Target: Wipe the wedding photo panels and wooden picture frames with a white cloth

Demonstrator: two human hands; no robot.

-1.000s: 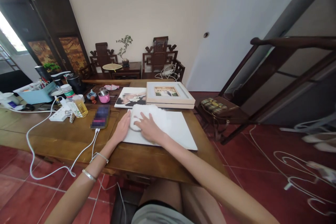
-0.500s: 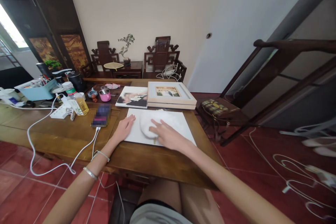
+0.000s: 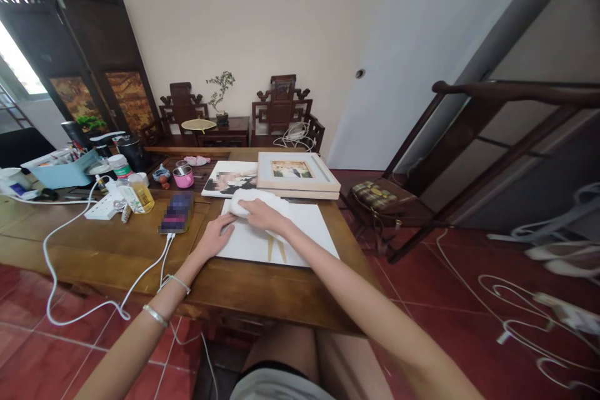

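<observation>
A white flat board (image 3: 304,234) lies on the wooden table (image 3: 262,290) in front of me. My right hand (image 3: 262,215) presses a white cloth (image 3: 250,199) onto the board's far left corner, fingers curled over it. My left hand (image 3: 213,236) lies flat with fingers spread on the board's left edge. A cream picture frame (image 3: 295,172) and a photo print (image 3: 225,179) lie just beyond the board.
A phone (image 3: 177,212) on a white cable (image 3: 140,275) lies left of the board. Further left are a power strip (image 3: 103,206), bottles (image 3: 140,194), a pink cup (image 3: 183,176) and a blue bin (image 3: 63,169). Carved chairs (image 3: 280,114) stand behind; a wooden bench (image 3: 389,197) is to the right.
My right hand has swept the cloth from the board's middle back to its far left corner. The left hand stays on the left edge.
</observation>
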